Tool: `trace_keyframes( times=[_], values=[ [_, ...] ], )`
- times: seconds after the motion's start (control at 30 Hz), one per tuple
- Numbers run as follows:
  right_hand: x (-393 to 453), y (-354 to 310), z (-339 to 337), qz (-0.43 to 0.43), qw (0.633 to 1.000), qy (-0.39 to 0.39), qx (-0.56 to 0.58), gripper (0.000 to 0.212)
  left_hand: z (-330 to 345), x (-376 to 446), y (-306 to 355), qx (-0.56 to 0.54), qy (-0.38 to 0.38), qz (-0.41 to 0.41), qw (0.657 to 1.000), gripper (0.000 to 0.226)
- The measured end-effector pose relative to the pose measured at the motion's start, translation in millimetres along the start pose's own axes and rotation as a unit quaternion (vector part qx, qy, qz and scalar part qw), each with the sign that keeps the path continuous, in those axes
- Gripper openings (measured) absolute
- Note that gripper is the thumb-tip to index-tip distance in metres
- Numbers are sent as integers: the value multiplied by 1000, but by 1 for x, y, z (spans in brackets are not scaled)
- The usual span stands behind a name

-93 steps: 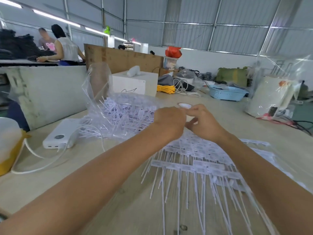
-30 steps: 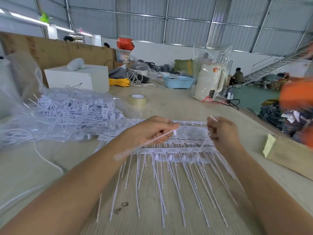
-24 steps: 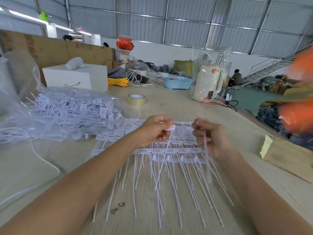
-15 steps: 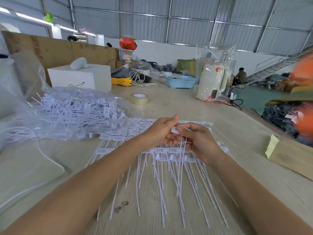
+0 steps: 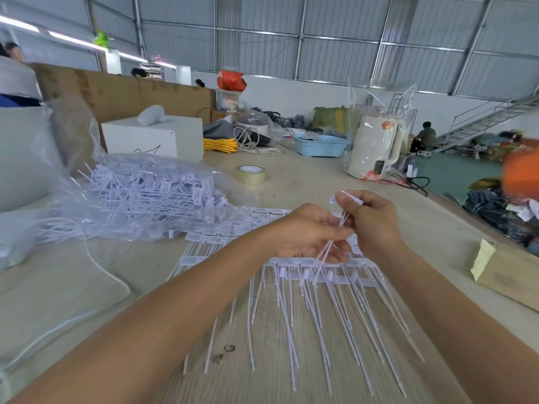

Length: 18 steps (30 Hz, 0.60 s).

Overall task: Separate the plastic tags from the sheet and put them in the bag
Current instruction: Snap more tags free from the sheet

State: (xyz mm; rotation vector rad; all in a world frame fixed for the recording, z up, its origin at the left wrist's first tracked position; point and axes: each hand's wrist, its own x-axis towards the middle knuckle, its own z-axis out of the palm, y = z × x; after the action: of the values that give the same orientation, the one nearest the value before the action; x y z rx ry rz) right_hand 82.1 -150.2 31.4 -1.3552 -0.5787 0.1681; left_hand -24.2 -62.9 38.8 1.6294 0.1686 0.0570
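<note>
Head view | bag [image 5: 73, 147] holds loose tags [image 5: 151, 191] | both hands' fingers [image 5: 347, 205] pinch tags

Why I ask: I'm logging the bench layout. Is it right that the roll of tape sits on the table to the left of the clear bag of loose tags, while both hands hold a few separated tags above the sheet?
Not quite. The head view shows the roll of tape to the right of the clear bag, not left. The rest holds: left hand and right hand hold separated tags above the sheet.
</note>
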Motion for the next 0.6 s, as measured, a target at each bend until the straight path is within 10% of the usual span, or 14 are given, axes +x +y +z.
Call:
trace_keyframes(
  times=[0.17, 0.43, 0.6],
  values=[
    [5, -12, 24, 6, 999, 2, 37, 4, -15, -6, 13, 76, 181, 50, 979, 7],
    [-12, 1, 108, 44, 991, -126, -10, 30, -106, -71, 8, 270, 252, -38, 928, 9],
    [-12, 11, 155, -224, 901, -110, -354, 17, -160, -120, 12, 347, 298, -134, 879, 16]
  ],
)
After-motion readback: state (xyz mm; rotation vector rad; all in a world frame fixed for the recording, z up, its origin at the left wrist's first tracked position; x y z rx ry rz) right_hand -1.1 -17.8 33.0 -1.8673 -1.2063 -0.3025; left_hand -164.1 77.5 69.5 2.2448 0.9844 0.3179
